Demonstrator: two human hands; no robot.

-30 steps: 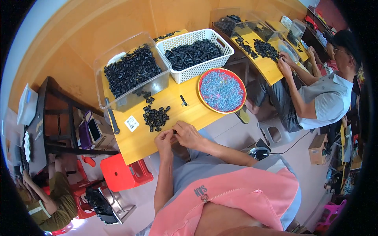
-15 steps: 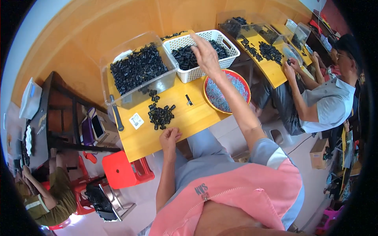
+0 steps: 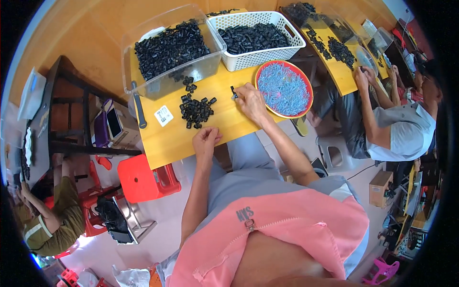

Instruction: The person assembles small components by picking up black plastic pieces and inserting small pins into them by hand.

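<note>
My right hand [image 3: 251, 102] is low over the yellow table, its fingertips closed at a small black part with a shiny metal bit [image 3: 234, 93]. My left hand [image 3: 206, 140] rests at the table's front edge with thumb and fingers pressed together; whatever may be between them is hidden. Just beyond it lies a loose pile of small black cylindrical pieces [image 3: 196, 111]. Right of my right hand is a red-rimmed round basin [image 3: 310, 88] full of small blue-grey pieces.
A clear plastic bin [image 3: 125, 57] and a white perforated basket [image 3: 258, 58], both full of black parts, line the back. A black-handled tool [image 3: 139, 107] and a white label [image 3: 163, 115] lie left. A red stool [image 3: 143, 177] stands below. Co-workers sit on both sides.
My right hand has come back from above the white basket down to the small black part on the table. My left hand stays by the front edge. The view has shifted somewhat.
</note>
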